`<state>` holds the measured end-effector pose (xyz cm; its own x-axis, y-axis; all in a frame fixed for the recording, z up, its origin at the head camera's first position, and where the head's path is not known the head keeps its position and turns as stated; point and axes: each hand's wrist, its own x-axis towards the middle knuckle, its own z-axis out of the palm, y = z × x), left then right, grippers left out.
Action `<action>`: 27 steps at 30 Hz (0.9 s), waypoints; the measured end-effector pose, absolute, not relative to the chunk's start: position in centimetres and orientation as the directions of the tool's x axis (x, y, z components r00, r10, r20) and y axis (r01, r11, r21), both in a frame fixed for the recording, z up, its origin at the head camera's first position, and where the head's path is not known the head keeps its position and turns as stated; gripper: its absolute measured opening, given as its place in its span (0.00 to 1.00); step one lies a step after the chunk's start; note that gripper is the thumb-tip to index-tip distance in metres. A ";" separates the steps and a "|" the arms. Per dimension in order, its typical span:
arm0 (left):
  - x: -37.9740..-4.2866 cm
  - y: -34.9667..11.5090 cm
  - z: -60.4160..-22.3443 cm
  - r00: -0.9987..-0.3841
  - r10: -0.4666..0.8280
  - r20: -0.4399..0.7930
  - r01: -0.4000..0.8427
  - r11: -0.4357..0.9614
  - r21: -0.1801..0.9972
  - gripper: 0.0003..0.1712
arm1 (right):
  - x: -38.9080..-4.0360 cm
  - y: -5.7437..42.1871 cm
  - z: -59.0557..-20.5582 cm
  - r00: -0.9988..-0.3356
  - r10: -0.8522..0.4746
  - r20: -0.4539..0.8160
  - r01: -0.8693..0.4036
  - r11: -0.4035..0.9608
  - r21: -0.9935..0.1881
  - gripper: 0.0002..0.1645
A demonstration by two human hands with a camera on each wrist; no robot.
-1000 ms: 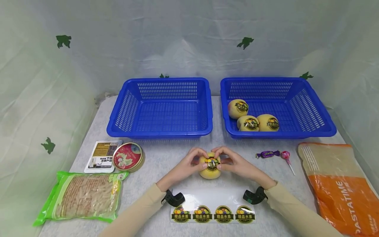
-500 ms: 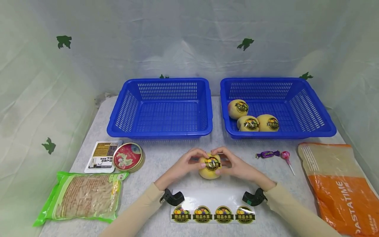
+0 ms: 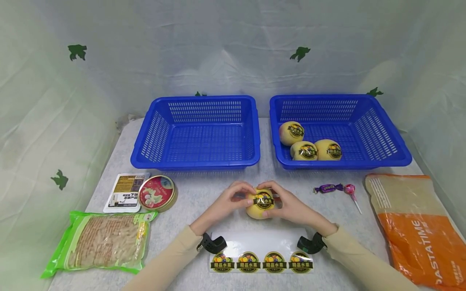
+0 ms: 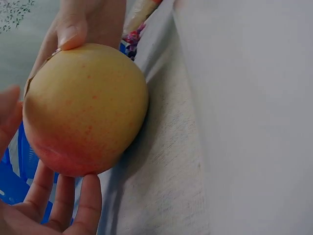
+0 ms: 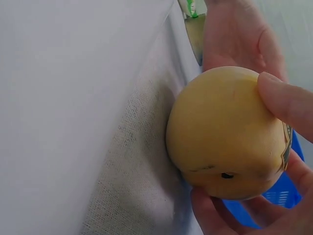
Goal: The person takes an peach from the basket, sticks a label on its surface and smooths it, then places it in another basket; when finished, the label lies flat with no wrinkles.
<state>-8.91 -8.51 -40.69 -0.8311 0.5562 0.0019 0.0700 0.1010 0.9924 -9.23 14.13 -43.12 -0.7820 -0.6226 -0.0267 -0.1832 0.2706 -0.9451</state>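
Note:
A yellow peach [image 3: 256, 213] with a dark and gold fruit sticker [image 3: 263, 200] on its upper side is held between both hands, just beyond the sticker sheet [image 3: 260, 241]. My left hand [image 3: 233, 198] grips its left side; in the left wrist view several fingertips [image 4: 91, 188] touch the red-blushed skin. From the right, my right hand [image 3: 289, 205] curls round the peach, its thumb [image 5: 281, 98] pressing near the sticker's edge. In the right wrist view a dark stem spot shows low on the fruit. One row of stickers remains visible on the sheet's near edge.
Two blue baskets stand at the back; the right basket [image 3: 346, 163] holds three stickered peaches, the left basket [image 3: 196, 165] none. Left lie a flat pack [image 3: 125, 192], a round tin [image 3: 157, 193] and a green-edged bag [image 3: 105, 240]. Right lie a wrapped candy [image 3: 329, 188], lollipop [image 3: 350, 189] and orange bag [image 3: 418, 234].
The right thumb has slid off the sticker to the peach's lower side. The peach has turned and shifted slightly right, with its sticker now more exposed. Both hands keep holding it.

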 end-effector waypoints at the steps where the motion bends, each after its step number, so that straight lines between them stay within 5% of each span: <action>1: -8.9 -8.5 -40.6 -0.834 0.552 -0.001 0.070 0.107 0.992 0.14 | -9.3 14.2 -43.1 -0.777 -0.629 -0.028 -0.177 0.261 -0.949 0.36; 13: -8.9 -8.1 -40.7 -0.882 0.465 -0.072 -0.004 0.146 0.989 0.06 | -9.8 14.8 -43.4 -0.756 -0.655 -0.012 -0.073 0.102 -0.992 0.20; 27: -8.5 -8.2 -40.8 -0.883 0.468 -0.036 0.017 0.108 0.994 0.07 | -9.6 14.7 -43.4 -0.772 -0.635 -0.030 -0.031 0.084 -0.996 0.22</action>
<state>-8.54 -8.24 -40.84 -0.8831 0.4678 -0.0361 0.0165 0.1080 0.9940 -9.59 14.71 -43.43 -0.7718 -0.6351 -0.0297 -0.0305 0.0837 -0.9960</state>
